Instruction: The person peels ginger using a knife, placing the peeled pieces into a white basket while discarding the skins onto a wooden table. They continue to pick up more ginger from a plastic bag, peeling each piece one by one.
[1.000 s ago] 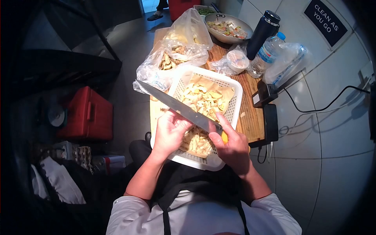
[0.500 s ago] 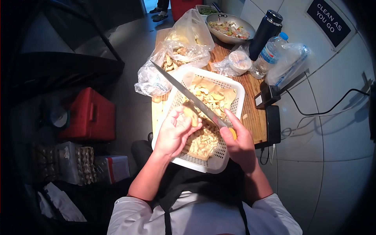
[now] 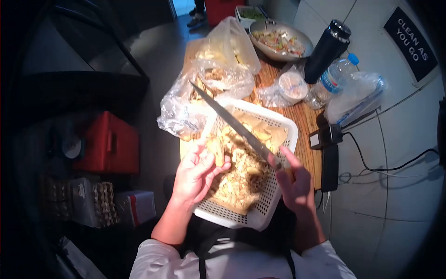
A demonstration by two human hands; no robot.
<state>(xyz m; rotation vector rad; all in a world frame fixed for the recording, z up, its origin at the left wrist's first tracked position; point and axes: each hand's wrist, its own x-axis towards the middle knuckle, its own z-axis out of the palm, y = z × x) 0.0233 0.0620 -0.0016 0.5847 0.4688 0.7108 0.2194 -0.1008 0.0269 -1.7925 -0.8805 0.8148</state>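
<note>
"Why do we hold the pale piece (image 3: 216,149) above the basket's (image 3: 265,204) 9 o'clock side?"

"Likely so bits drop inside. Our left hand (image 3: 193,175) pinches it; our right hand (image 3: 295,183) grips the knife (image 3: 233,122), tip toward 11 o'clock."

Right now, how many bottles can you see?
2: a black flask beside the pan, and a clear, blue-capped bottle just right of the flask. Others may be hidden.

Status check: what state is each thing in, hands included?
Left hand: pinching a yellowish piece
Right hand: gripping the knife
Knife: blade bare, raised above the basket
Basket: uncovered, holding cut pieces
Front plastic bag: crumpled, partly filled
Pan: uncovered, holding food
Dark flask: lid on
Water bottle: capped
</note>
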